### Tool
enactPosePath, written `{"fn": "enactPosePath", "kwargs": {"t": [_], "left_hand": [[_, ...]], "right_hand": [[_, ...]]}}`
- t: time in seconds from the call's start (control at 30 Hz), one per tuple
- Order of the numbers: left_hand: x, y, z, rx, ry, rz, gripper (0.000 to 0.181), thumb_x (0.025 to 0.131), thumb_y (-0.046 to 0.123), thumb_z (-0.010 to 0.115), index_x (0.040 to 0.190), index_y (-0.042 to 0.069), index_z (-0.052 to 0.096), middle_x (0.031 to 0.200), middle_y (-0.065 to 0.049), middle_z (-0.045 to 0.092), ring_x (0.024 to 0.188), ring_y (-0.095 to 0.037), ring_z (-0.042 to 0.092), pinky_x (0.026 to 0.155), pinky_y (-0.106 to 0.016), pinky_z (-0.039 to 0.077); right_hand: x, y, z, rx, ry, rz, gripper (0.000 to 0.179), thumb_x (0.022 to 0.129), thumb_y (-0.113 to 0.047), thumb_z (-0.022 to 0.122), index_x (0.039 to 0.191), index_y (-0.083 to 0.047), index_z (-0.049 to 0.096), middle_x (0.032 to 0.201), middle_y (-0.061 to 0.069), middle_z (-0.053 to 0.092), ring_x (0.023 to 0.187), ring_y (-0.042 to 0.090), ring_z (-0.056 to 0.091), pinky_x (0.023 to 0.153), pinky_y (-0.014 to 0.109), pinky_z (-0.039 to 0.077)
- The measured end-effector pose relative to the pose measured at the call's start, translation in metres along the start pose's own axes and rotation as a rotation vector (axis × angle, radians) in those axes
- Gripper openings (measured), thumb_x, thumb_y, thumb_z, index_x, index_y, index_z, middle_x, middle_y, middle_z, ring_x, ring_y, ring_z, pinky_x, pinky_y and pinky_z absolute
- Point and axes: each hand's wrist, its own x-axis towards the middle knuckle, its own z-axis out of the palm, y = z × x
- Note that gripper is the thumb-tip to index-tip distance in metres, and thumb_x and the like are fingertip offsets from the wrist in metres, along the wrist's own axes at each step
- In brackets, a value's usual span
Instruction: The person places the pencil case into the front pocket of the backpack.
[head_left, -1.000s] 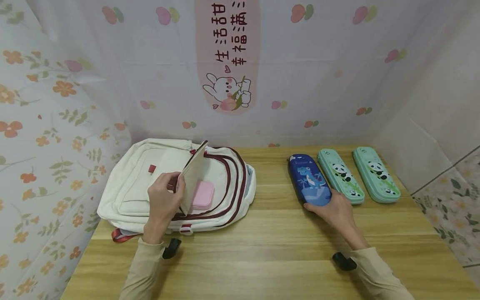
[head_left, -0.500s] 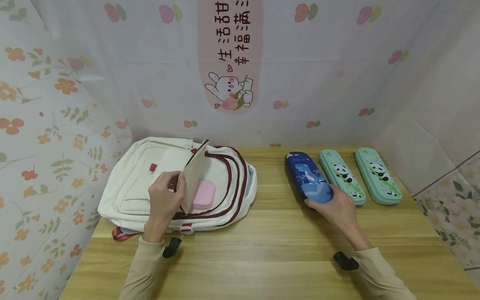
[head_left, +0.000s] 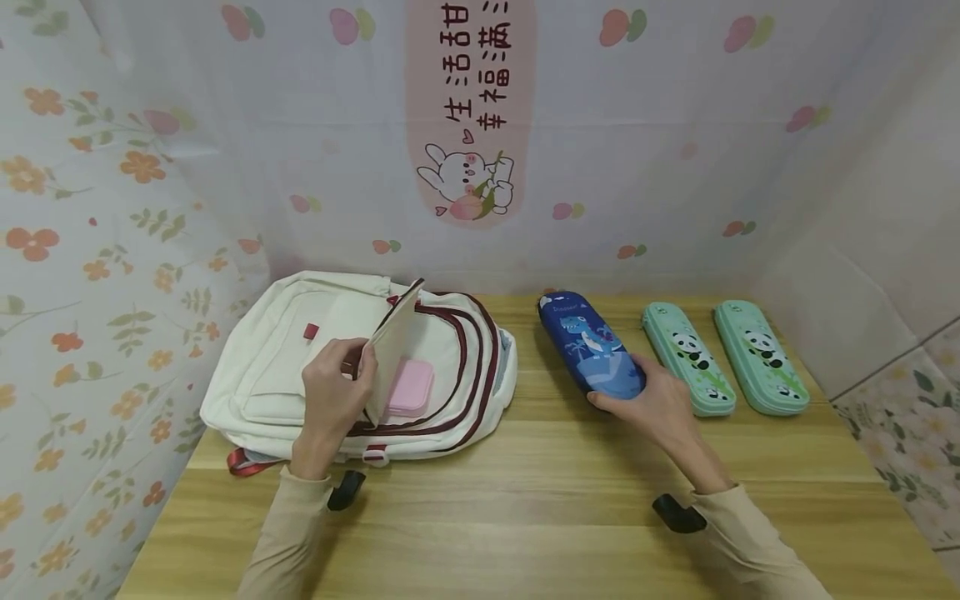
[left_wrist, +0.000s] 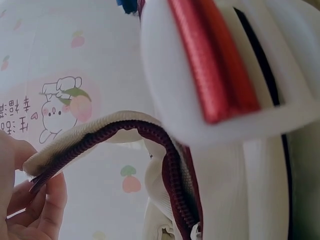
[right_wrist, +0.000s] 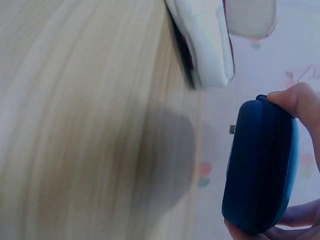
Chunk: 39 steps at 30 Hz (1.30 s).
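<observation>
Bare wooden table (head_left: 540, 467) runs open across the front and between the backpack (head_left: 450, 367) and the blue pencil case (head_left: 588, 343). The two green pencil cases (head_left: 723, 357) block the right side. The backdrop (head_left: 637, 167) closes the rear.

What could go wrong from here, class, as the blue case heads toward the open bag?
The right hand grips only the near end of the blue pencil case, so it might tip or slip. The left hand pinches the backpack flap; if released, the opening may close. The pink case inside may block entry.
</observation>
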Motion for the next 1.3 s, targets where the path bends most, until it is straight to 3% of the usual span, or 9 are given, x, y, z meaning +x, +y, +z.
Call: {"fn": "enactPosePath", "kwargs": {"t": [0.43,0.77,1.3], "left_hand": [[0.002,0.000,-0.002,-0.001,0.008,0.009,0.007,0.087,-0.001,0.068,0.089,-0.005,0.073,0.071,-0.013,0.066,0.057,-0.022,0.063,0.058,-0.013,0.046],[0.001,-0.001,-0.004,-0.001,0.004,0.013,0.006,0.086,-0.002,0.069,0.089,-0.005,0.073,0.072,-0.013,0.067,0.057,-0.022,0.064,0.056,-0.019,0.048],[0.000,-0.002,-0.003,-0.023,0.009,0.023,0.006,0.086,-0.003,0.070,0.090,-0.004,0.074,0.072,-0.012,0.067,0.057,-0.022,0.064,0.057,-0.018,0.048]], "right_hand": [[0.010,-0.039,0.018,0.080,-0.085,-0.123,0.097,0.071,-0.053,0.086,0.143,0.002,0.050,0.133,0.026,0.061,0.113,0.040,0.061,0.091,0.055,0.053],[0.017,-0.061,0.036,0.100,-0.111,-0.283,0.096,0.066,-0.051,0.088,0.141,0.001,0.054,0.136,0.024,0.062,0.117,0.039,0.062,0.094,0.054,0.054],[0.033,-0.084,0.057,0.124,-0.188,-0.377,0.098,0.066,-0.051,0.087,0.144,-0.003,0.052,0.140,0.020,0.059,0.122,0.037,0.060,0.098,0.055,0.054]]}}
